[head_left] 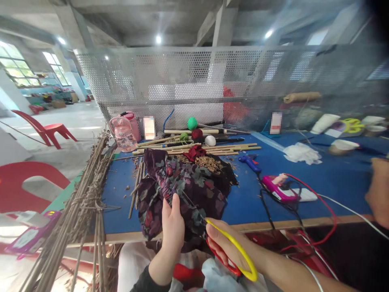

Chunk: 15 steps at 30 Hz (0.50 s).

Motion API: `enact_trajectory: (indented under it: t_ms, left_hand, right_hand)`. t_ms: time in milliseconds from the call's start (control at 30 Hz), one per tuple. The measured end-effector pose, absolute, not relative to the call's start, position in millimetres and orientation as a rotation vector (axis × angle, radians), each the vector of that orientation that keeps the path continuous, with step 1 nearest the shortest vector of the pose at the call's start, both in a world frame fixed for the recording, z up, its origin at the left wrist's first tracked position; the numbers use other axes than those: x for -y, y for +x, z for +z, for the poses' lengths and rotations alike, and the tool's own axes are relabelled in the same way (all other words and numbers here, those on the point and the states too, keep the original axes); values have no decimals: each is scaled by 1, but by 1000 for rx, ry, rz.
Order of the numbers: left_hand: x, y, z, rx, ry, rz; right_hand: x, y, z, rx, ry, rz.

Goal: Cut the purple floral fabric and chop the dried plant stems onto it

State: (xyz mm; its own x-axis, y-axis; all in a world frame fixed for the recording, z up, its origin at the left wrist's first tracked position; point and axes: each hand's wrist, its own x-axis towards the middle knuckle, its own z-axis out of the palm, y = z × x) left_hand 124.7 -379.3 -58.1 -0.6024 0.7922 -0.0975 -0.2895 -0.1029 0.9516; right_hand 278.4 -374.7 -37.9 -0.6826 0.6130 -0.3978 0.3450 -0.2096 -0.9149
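Note:
A dark purple cloth with a flower pattern (194,190) lies bunched over the front of the blue table, gathered and bound round its narrow part. My left hand (174,221) is closed on the cloth just below this gathered part, thumb on top. In my right hand (221,239) is a pair of scissors with one yellow and one red handle (247,265). Their blades reach toward the cloth's lower right, and the tips are hard to make out against it. Behind the cloth are dry brown chips (209,163) and a dark red scrap of cloth (195,152).
Bundled dry stalks (82,207) line the left edge. Thin sticks (200,149) lie across the back, near a green ball (192,123) and a pink bag (125,132). A blue glue gun (249,163) and magenta power strip (281,190) with cords are rightward. Another person's arm (378,192) shows far right.

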Motion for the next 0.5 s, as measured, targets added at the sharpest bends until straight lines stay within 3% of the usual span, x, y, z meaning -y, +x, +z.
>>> enact_trajectory:
  t_ms: [67, 400, 500]
  left_hand:
    - [380, 126, -59, -1516, 651, 1798]
    - [389, 132, -50, -1650, 864, 1792]
    - [389, 134, -48, -1680, 852, 1808]
  right_hand:
    - [378, 279, -40, 1667, -1125, 2186]
    - [372, 272, -54, 1463, -960, 2238]
    - [367, 275, -60, 1398, -969, 2451]
